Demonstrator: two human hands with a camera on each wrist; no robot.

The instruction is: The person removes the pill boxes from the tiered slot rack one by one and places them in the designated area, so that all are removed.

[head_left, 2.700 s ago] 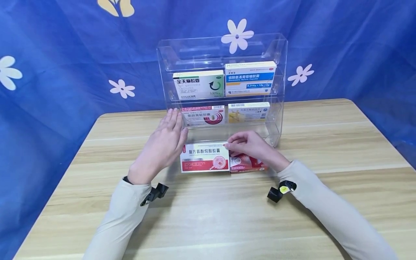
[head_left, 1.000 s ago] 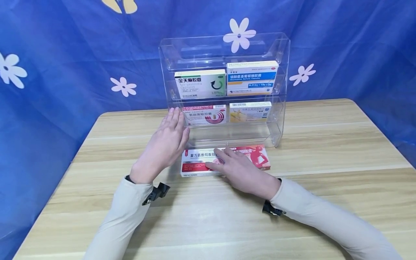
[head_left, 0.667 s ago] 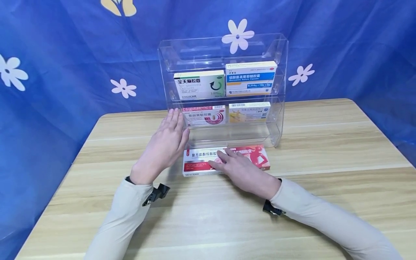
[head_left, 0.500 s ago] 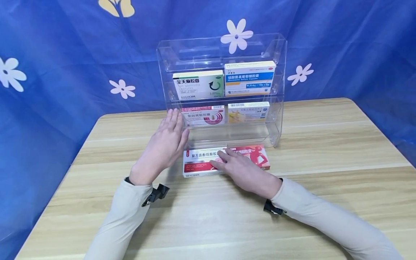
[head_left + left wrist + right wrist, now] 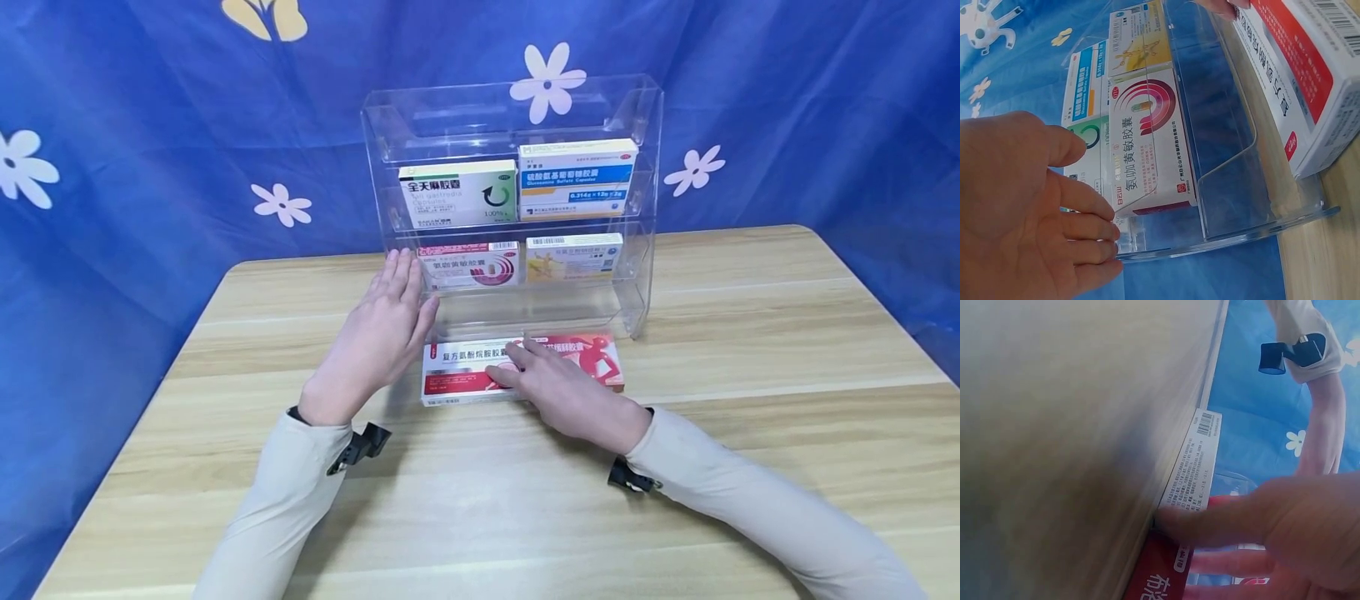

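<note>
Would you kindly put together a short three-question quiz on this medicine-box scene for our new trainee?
1. True or false: the right hand lies flat across two boxes on the wooden table.
2. How many boxes stand inside the clear acrylic rack?
A. two
B. four
C. six
3. Fill in: the left hand, fingers straight, rests against the rack's ____ end.

Key
1. True: its fingers rest on the white-and-red box and the red box, which lie side by side in front of the rack.
2. B: two on the middle tier, two on the tier below.
3. Left.
</note>
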